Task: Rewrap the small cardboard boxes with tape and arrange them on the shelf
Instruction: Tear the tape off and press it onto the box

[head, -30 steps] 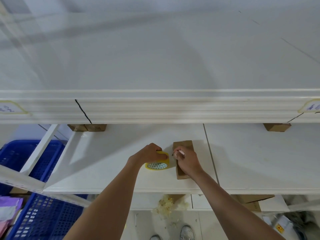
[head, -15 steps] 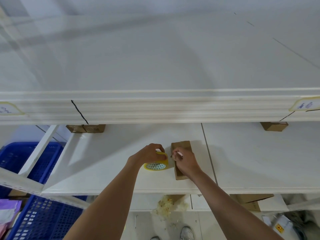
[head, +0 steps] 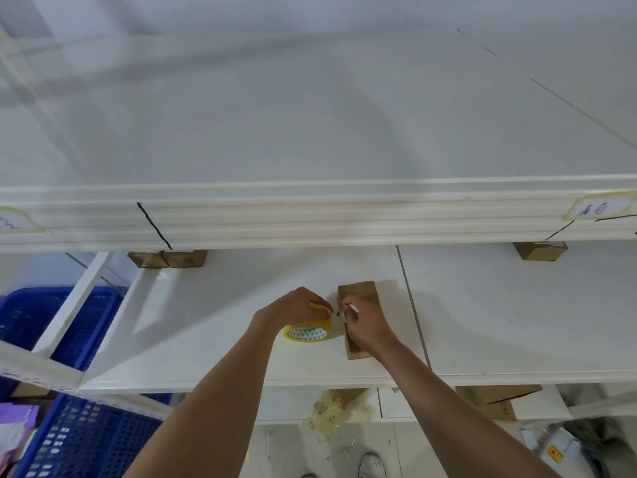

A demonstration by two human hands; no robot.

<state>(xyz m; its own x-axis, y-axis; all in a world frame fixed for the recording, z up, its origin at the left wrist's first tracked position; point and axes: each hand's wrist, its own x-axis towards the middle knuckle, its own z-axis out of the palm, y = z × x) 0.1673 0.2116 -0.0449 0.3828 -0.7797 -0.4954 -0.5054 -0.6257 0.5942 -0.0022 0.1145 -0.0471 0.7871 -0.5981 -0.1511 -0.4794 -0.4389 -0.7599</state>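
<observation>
The left hand (head: 293,307) holds the yellow roll of tape (head: 307,331) on the white shelf (head: 206,322), near its front edge. The right hand (head: 367,327) pinches a small white tool (head: 352,308) over the long brown cardboard box (head: 358,298) just beside.

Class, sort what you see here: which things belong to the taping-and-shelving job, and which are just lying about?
Job: left hand gripping the tape roll; right hand on the cardboard box; white shelf; boxes at the back.

Lying about: blue crates; crumpled wrap; purple packets.
</observation>
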